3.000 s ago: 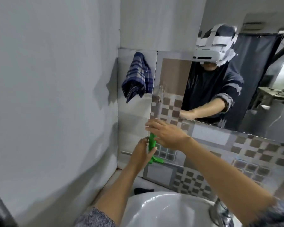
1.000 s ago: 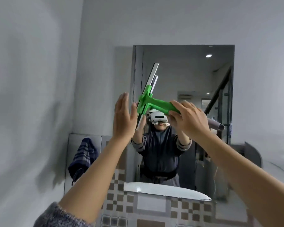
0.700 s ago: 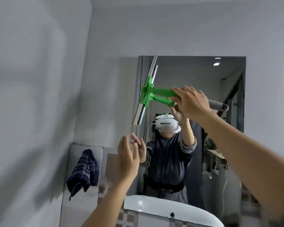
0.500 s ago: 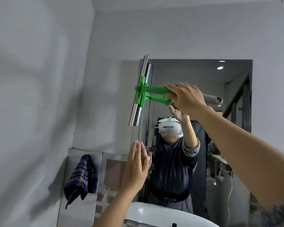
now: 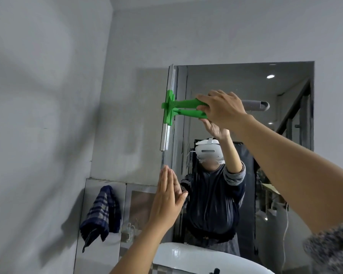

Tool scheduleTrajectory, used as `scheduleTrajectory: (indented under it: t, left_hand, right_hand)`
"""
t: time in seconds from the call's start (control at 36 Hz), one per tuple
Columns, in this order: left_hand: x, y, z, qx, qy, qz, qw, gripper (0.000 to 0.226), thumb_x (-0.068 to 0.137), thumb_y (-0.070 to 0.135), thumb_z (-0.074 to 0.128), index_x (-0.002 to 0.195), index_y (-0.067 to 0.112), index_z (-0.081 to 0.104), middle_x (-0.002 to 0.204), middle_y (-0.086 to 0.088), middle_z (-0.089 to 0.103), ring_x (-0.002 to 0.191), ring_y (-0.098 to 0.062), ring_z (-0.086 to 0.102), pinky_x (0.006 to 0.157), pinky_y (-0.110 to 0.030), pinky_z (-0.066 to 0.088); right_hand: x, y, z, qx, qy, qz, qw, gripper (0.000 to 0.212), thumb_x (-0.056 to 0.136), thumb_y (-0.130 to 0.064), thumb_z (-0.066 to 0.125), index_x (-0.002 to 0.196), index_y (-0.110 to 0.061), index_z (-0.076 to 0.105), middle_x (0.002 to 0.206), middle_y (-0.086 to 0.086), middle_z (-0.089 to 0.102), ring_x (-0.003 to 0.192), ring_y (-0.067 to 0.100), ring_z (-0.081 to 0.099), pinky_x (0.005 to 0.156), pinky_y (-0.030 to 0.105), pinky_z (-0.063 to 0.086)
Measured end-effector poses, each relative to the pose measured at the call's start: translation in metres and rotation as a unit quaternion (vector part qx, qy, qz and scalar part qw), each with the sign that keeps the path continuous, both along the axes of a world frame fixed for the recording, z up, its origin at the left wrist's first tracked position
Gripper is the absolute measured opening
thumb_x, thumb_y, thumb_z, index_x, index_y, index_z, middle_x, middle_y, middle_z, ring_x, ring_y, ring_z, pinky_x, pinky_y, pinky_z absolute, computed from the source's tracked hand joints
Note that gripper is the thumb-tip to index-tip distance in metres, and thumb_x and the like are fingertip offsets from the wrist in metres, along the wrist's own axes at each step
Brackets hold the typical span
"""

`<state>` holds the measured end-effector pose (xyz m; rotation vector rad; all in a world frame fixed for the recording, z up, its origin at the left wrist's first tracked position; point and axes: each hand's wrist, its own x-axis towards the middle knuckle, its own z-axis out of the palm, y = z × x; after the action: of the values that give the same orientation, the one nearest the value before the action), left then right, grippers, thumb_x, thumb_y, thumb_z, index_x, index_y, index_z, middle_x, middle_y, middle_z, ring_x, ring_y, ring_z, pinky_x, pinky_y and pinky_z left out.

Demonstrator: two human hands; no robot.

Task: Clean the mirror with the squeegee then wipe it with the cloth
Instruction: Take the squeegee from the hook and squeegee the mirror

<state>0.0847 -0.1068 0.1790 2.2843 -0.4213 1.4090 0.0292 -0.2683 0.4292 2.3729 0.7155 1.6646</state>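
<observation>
My right hand (image 5: 223, 111) grips the handle of the green plastic squeegee (image 5: 179, 110), whose metal blade stands upright against the left edge of the rectangular wall mirror (image 5: 246, 86). My left hand (image 5: 167, 200) is raised flat, fingers (image 5: 164, 175) straight and together, just below the blade. A dark blue checked cloth (image 5: 102, 212) hangs on the grey wall panel, lower left. A white basin rim (image 5: 196, 258) shows below.
</observation>
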Motion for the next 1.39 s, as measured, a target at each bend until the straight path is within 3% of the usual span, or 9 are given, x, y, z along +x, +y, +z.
scheduleTrajectory:
  t: [0.25,0.42,0.56,0.72,0.97,1.19,1.39]
  left_hand:
    - [0.002,-0.001,-0.001,-0.005,0.004,0.004,1.0,0.087,0.086,0.055,0.031,0.144,0.006,-0.012,0.152,-0.004,-0.023,0.138,-0.008,-0.024,0.107,-0.009,-0.012]
    - [0.0,-0.002,0.0,-0.006,0.011,0.005,1.0,0.088,0.09,0.048,0.043,0.143,0.006,-0.013,0.151,-0.004,-0.024,0.139,-0.012,-0.023,0.113,-0.022,0.001]
    - [-0.003,-0.003,0.002,-0.007,0.022,0.012,1.0,0.09,0.09,0.046,0.045,0.142,0.006,-0.016,0.149,-0.003,-0.027,0.138,-0.013,-0.023,0.107,-0.014,-0.009]
    - [-0.006,-0.005,0.003,-0.007,0.03,0.016,0.999,0.089,0.089,0.042,0.05,0.143,0.003,-0.01,0.15,-0.005,-0.022,0.14,-0.016,-0.017,0.11,-0.023,-0.006]
    - [-0.007,-0.005,0.003,-0.009,0.032,0.014,0.999,0.09,0.088,0.04,0.053,0.142,0.002,-0.007,0.149,-0.005,-0.019,0.14,-0.017,-0.012,0.111,-0.029,0.003]
    - [-0.006,-0.005,0.003,-0.007,0.039,0.019,0.999,0.09,0.088,0.039,0.053,0.143,0.0,-0.007,0.15,-0.005,-0.018,0.14,-0.017,-0.012,0.111,-0.029,0.002]
    - [-0.007,-0.006,0.004,-0.007,0.042,0.026,0.999,0.088,0.088,0.039,0.054,0.143,-0.001,-0.003,0.152,-0.01,-0.012,0.139,-0.018,-0.011,0.11,-0.027,-0.001]
  right_hand:
    - [-0.007,-0.002,0.003,-0.004,0.008,-0.025,1.0,0.035,0.098,-0.037,0.035,0.129,-0.027,0.046,0.111,0.005,0.058,0.11,0.026,0.051,0.087,0.038,0.036]
    - [-0.017,-0.019,0.002,0.018,0.02,-0.038,0.999,0.033,0.098,-0.035,0.036,0.126,-0.025,0.049,0.115,0.005,0.058,0.112,0.026,0.05,0.09,0.04,0.035]
    - [-0.028,-0.043,0.0,0.059,0.034,-0.051,0.996,0.033,0.097,-0.036,0.037,0.127,-0.026,0.048,0.12,0.007,0.057,0.116,0.027,0.048,0.095,0.042,0.033]
    - [-0.043,-0.077,-0.002,0.086,0.053,-0.081,0.992,0.034,0.097,-0.035,0.038,0.129,-0.025,0.046,0.119,0.01,0.056,0.116,0.03,0.048,0.097,0.044,0.033]
    - [-0.061,-0.125,-0.012,0.121,0.07,-0.1,0.985,0.026,0.097,-0.031,0.038,0.118,-0.023,0.05,0.107,0.01,0.056,0.106,0.03,0.051,0.092,0.045,0.037]
    - [-0.064,-0.153,-0.024,0.154,0.068,-0.092,0.981,0.025,0.098,-0.026,0.039,0.119,-0.017,0.05,0.1,0.009,0.055,0.089,0.022,0.047,0.081,0.038,0.033]
    - [-0.067,-0.168,-0.036,0.187,0.066,-0.1,0.975,0.023,0.098,-0.027,0.038,0.115,-0.018,0.05,0.091,0.003,0.049,0.087,0.024,0.047,0.076,0.035,0.031]
